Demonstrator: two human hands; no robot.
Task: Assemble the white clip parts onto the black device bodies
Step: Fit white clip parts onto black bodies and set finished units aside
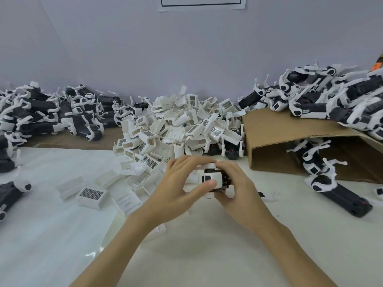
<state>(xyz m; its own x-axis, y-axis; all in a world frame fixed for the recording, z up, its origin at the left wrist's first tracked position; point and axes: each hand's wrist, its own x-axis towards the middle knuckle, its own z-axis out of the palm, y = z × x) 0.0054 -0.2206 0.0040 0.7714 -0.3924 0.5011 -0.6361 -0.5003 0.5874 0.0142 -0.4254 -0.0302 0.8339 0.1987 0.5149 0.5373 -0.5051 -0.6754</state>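
Both my hands meet at the table's middle around one piece. My left hand (178,187) grips a white clip part (212,178) with a dark window, its thumb pressed on the part's front. My right hand (236,183) grips the black device body (226,180), which is mostly hidden under the fingers. The white part sits on the end of the black body. A large heap of loose white clip parts (178,125) rises just behind my hands. Several more white parts (91,194) lie scattered to the left.
A pile of black-and-white devices (51,114) fills the back left. Another such pile (331,100) lies on a tipped cardboard box (275,129) at the right, with several spilling out of its opening (323,172). A grey wall stands behind the white table (196,255).
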